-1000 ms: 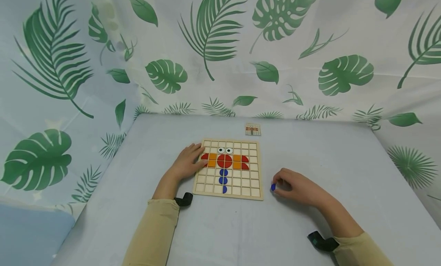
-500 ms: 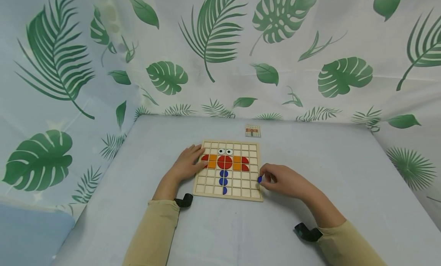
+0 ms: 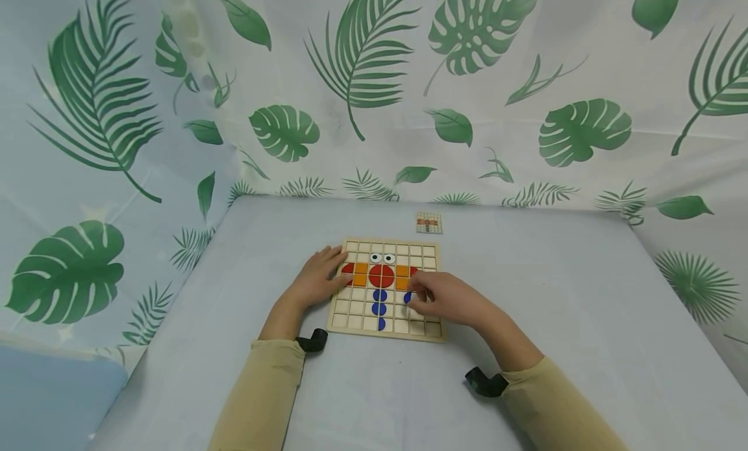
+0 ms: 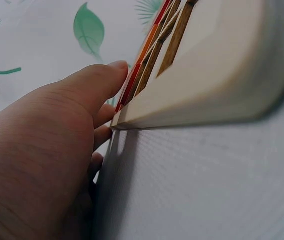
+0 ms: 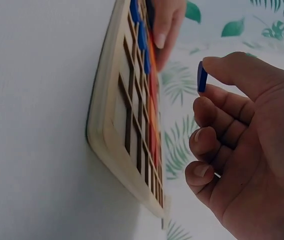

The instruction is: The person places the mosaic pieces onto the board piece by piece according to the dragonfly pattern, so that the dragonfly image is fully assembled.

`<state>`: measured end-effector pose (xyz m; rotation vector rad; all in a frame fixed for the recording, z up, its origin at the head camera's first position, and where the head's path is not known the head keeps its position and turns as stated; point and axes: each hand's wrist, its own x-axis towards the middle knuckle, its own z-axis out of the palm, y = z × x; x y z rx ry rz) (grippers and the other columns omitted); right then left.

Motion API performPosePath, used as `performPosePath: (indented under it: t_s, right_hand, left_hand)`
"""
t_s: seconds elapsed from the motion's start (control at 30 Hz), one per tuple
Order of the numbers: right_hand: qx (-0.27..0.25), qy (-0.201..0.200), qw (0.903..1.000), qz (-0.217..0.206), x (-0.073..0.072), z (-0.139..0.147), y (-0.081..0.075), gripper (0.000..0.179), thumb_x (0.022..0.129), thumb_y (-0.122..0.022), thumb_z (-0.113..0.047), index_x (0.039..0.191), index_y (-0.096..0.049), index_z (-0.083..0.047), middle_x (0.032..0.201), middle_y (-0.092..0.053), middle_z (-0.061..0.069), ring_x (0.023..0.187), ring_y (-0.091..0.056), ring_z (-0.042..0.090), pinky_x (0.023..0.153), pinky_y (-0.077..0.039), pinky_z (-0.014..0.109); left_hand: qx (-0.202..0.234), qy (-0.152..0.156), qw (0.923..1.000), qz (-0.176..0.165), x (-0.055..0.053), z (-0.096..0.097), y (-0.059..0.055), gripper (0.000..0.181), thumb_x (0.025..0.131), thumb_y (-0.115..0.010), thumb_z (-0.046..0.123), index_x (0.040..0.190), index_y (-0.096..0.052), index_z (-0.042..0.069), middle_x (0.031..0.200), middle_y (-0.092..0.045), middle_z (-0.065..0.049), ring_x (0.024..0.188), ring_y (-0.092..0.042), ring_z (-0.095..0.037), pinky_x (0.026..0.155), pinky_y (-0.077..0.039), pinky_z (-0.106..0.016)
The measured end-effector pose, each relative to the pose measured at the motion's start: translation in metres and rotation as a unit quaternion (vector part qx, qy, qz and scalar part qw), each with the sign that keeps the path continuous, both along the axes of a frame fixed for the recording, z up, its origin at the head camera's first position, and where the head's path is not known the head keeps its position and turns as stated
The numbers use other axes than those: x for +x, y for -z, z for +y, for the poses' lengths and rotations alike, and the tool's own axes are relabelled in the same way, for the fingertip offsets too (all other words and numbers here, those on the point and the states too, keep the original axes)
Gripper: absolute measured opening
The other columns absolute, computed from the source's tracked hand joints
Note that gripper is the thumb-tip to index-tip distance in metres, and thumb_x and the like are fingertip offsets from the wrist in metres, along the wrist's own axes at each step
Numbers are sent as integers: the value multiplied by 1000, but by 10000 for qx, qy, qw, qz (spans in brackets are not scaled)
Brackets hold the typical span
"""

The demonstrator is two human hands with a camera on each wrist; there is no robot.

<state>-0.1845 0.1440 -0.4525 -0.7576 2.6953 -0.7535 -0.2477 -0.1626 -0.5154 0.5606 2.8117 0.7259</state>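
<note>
A square wooden grid board [image 3: 353,311] lies on the table. Red, orange and blue pieces and two eye pieces form a figure in its cells. Down the middle runs a column of blue half-round pieces [image 3: 380,309], the lowest row holding a single half. My left hand [image 3: 315,279] rests along the board's left edge, thumb on top by a red piece [image 4: 130,87], fingers extended beside the edge. Between thumb and index finger my right hand [image 3: 450,298] pinches a small blue piece [image 5: 202,77], held over the right part of the board. This hand partly covers the red pieces there.
Behind the board lies a small pattern card [image 3: 429,223] printed with a similar figure. A pale cloth covers the table [image 3: 374,386]. Leaf-print curtains [image 3: 397,152] stand at the back and sides. Each wrist carries a black camera mount [image 3: 486,381].
My right hand has carried the blue piece leftward, from the table at the board's right to above the board. The left hand has stayed at the board's left edge.
</note>
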Motion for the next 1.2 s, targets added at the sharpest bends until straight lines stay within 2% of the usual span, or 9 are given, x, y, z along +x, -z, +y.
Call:
performPosePath:
  t_s: [0.17,0.6,0.9,1.2]
  right_hand:
    - [13,-74,9999,-154,-1,-16,6,20,90,-72,-30,105,-64,-20,73,-54,-9,69,-51,9,60,-44,25]
    - [88,-504,9982,-308,0,-51,22,19,90,-72,-37,104,-64,-26,73,-57,-11,68,-54,7,62,-47,25]
    - [186,-420,9986,-262,6,-61,28,18,88,-72,-42,99,-63,-31,71,-57,-12,67,-55,7,59,-47,25]
    - [361,-417,9984,-140,5,-62,29,17,88,-72,-43,99,-63,-32,71,-56,-13,68,-54,6,59,-46,24]
  left_hand:
    - [34,20,10000,-4,1,0,1,67,100,-50,48,155,-34,15,165,-24,-6,155,-13,-30,128,-8,-48]
    - [31,95,9999,95,1,-2,2,66,101,-50,48,155,-34,14,164,-25,-8,154,-14,-32,127,-9,-51]
    - [47,104,9999,115,-1,-3,3,66,101,-51,47,155,-34,14,164,-26,-8,154,-14,-32,127,-9,-51]
    - [33,110,9999,110,-1,-2,-1,66,101,-51,47,155,-34,13,164,-26,-9,154,-14,-33,127,-10,-51]
